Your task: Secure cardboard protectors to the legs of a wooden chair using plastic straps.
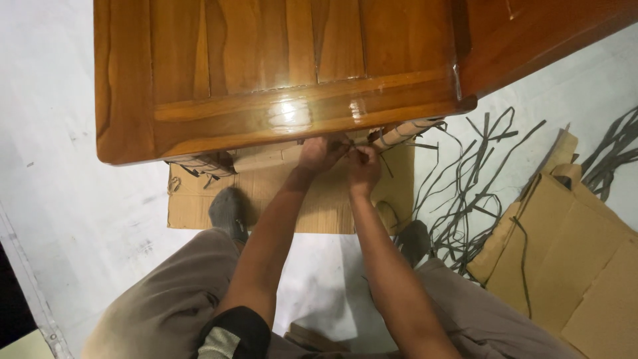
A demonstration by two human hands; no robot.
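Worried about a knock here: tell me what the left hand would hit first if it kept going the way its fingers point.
Probably the glossy brown wooden table top. The left hand points up and slightly right, fingertips at the table's edge or under it; depth is unclear, so it might slide beneath instead.

Packaging-wise it's just cardboard here, no labels, signs or screens anywhere. One flattened brown cardboard sheet (325,203) lies on the white floor (66,199), partly tucked under the edge of the wooden furniture. Off at the right edge there's a pile of plain brown cardboard pieces (571,252), overlapping and angled, with creased edges.
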